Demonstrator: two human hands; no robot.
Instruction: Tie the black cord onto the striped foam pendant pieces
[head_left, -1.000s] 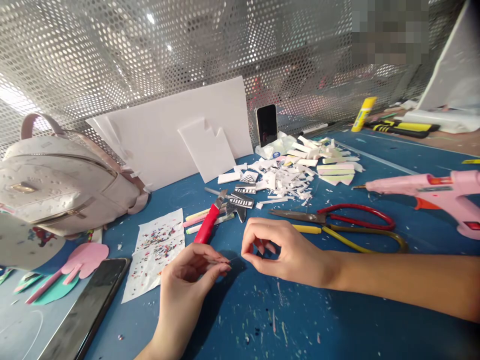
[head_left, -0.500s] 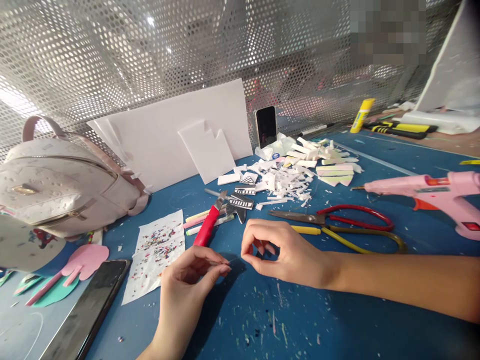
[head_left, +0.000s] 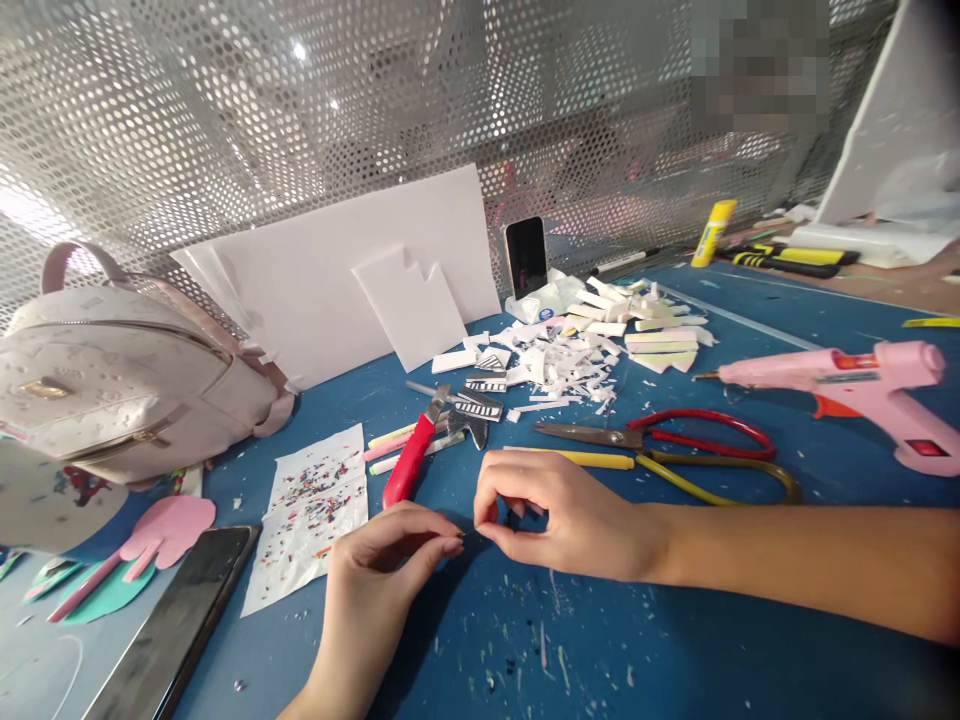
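My left hand (head_left: 379, 575) is closed in a pinch, thumb against forefinger, low in the middle of the view. Facing it a short gap away, my right hand (head_left: 566, 510) pinches as well, its fingers curled into a ring. A very thin, pale thread (head_left: 469, 532) runs between the two sets of fingertips, barely visible. Left of my left hand lies a creased white paper (head_left: 289, 545) strewn with tiny coloured bits that look like beads. Just beyond my left hand is a red-handled cutter (head_left: 411, 460). Scissors (head_left: 637, 438) with red and yellow handles lie behind my right wrist.
A pink glue gun (head_left: 840, 378) lies at right. White scraps (head_left: 562, 355) are heaped behind the hands, near a propped phone (head_left: 526, 258) and white boards (head_left: 337, 270). At left are a backpack (head_left: 135, 360), another phone (head_left: 176, 620) and a pink cut-out (head_left: 169, 530). A glue stick (head_left: 712, 232) stands far right.
My fingertips have come slightly closer together, and less thread shows between them. Both hands keep their pinch. The whole view has shifted a little.
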